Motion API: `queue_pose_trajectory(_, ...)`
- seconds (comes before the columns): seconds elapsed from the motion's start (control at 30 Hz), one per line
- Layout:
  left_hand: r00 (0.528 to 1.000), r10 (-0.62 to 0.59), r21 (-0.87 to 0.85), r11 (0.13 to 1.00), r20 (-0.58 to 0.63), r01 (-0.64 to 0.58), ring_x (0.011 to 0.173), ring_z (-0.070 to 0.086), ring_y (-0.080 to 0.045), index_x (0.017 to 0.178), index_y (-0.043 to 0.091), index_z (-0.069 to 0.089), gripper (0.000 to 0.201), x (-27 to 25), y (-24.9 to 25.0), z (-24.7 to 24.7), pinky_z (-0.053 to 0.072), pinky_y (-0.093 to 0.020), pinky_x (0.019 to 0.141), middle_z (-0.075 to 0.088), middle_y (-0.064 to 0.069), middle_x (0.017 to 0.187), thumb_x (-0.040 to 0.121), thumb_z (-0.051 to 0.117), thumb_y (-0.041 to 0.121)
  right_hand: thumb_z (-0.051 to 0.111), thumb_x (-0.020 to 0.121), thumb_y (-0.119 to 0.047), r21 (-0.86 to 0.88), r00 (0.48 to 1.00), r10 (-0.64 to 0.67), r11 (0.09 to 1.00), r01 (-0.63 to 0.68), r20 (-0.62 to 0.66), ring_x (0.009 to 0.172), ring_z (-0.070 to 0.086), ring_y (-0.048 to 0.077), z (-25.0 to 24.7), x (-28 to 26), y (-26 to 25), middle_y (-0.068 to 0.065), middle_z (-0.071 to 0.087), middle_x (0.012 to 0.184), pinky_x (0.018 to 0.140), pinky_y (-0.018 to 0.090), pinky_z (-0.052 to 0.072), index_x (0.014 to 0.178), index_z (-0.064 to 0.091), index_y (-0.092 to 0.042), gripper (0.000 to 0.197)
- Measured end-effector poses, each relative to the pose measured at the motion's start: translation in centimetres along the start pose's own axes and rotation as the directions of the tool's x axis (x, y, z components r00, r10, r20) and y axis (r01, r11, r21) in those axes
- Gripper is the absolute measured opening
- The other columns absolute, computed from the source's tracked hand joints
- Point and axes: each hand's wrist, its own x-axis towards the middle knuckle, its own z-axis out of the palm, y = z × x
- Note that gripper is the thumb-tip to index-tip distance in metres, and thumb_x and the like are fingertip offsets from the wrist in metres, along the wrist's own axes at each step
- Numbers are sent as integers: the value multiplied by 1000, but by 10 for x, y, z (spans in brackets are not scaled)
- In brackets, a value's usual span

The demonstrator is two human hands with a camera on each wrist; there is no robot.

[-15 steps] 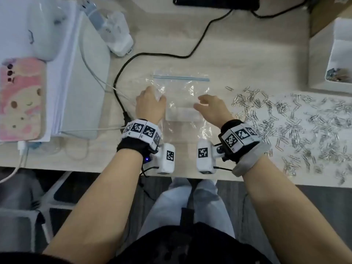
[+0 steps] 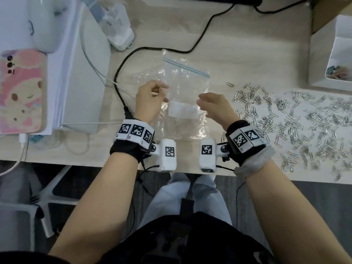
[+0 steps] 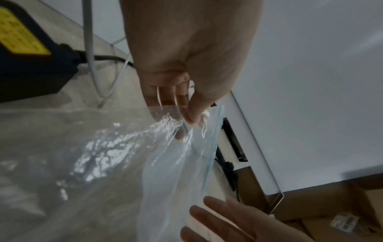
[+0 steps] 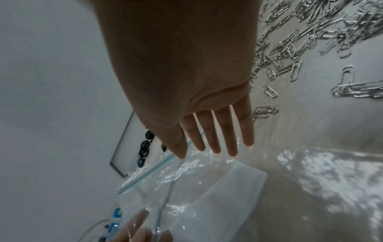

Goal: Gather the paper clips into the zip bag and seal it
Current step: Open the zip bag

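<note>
A clear zip bag (image 2: pixel 182 88) with a blue zip strip and a white label patch is lifted off the desk in the middle, tilted. My left hand (image 2: pixel 150 100) pinches the bag's left edge between thumb and fingers (image 3: pixel 186 117). My right hand (image 2: pixel 213 103) is open at the bag's right side, fingers straight (image 4: pixel 213 140), just over the plastic (image 4: pixel 196 196). Several silver paper clips (image 2: pixel 285 122) lie scattered across the desk to the right, also seen beside my right hand (image 4: pixel 300 49). I see no clips inside the bag.
A black cable (image 2: pixel 122 73) curves past the bag's left side. A stack of white paper with a pink phone (image 2: pixel 21 90) lies at the left. A white box (image 2: pixel 339 60) stands at the back right. The desk's front edge (image 2: pixel 76 162) runs just behind my wrists.
The bag has been picked up and turned, its zip strip now slanting. My left hand has closed on its edge; my right hand has lifted off the bag.
</note>
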Motion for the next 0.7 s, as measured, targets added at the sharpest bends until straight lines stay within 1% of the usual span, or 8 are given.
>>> queue_pose_trajectory(0.07, 999, 29, -42, 999, 36, -27, 60, 64, -3, 84, 16, 63, 23, -7, 12, -4, 48, -14, 62, 58, 8, 85, 88, 51, -3, 58, 97, -17, 117, 996, -70, 990, 76, -52, 109, 66, 25, -7, -9, -9, 13, 65, 125, 104, 47, 50, 128, 58, -6, 34)
queue_pose_trajectory(0.23, 986, 65, -99, 994, 156, -50, 69, 66, -8, 78, 22, 62, 25, -27, 43, -18, 50, -30, 84, 58, 5, 88, 88, 52, 1, 61, 87, -17, 380, 940, -217, 873, 307, -262, 88, 69, 18, -23, -33, -41, 9, 71, 103, 84, 33, 56, 109, 67, -7, 25)
queue_pose_trajectory(0.33, 968, 101, -81, 993, 228, -84, 76, 67, -11, 79, 23, 63, 25, -38, 60, -25, 49, -33, 88, 62, 3, 91, 88, 53, 3, 58, 80, -20, 325, 875, -299, 843, 430, -381, 102, 66, 14, -28, -40, -47, 3, 71, 106, 92, 29, 52, 111, 68, -8, 34)
queue_pose_trajectory(0.43, 942, 138, -27, 990, 305, -136, 78, 67, -9, 79, 22, 64, 24, -46, 72, -29, 49, -26, 85, 64, 3, 89, 88, 55, 1, 61, 82, -21, 195, 846, -354, 869, 455, -399, 129, 49, 10, -33, -42, -46, 0, 57, 136, 101, 12, 36, 127, 60, -13, 46)
queue_pose_trajectory(0.5, 924, 157, 23, 984, 349, -176, 76, 65, -5, 77, 22, 64, 27, -51, 77, -30, 49, -23, 84, 66, 5, 86, 87, 56, -2, 66, 85, -19, 126, 853, -365, 891, 436, -373, 135, 43, 11, -40, -41, -44, 1, 49, 145, 102, 7, 30, 133, 56, -14, 49)
queue_pose_trajectory(0.53, 919, 154, 41, 983, 364, -181, 76, 65, -5, 77, 22, 64, 28, -52, 78, -30, 49, -23, 86, 66, 7, 85, 86, 56, -2, 68, 85, -19, 117, 874, -346, 907, 405, -342, 132, 47, 12, -44, -40, -43, 2, 54, 140, 103, 12, 35, 130, 58, -14, 47)
queue_pose_trajectory(0.6, 918, 132, 56, 985, 375, -164, 77, 65, -4, 77, 23, 65, 27, -55, 80, -29, 47, -24, 87, 67, 7, 86, 86, 56, -1, 72, 83, -16, 121, 917, -306, 931, 344, -256, 106, 63, 14, -51, -42, -41, 3, 69, 110, 96, 25, 48, 113, 67, -11, 30)
queue_pose_trajectory(0.7, 937, 80, 61, 992, 339, -107, 77, 64, -4, 80, 21, 65, 24, -59, 80, -25, 45, -17, 79, 65, 4, 86, 88, 55, 1, 68, 86, -1, 157, 942, -306, 932, 326, -139, 64, 66, 9, -57, -50, -39, 0, 70, 70, 72, 21, 56, 87, 68, -3, 2)
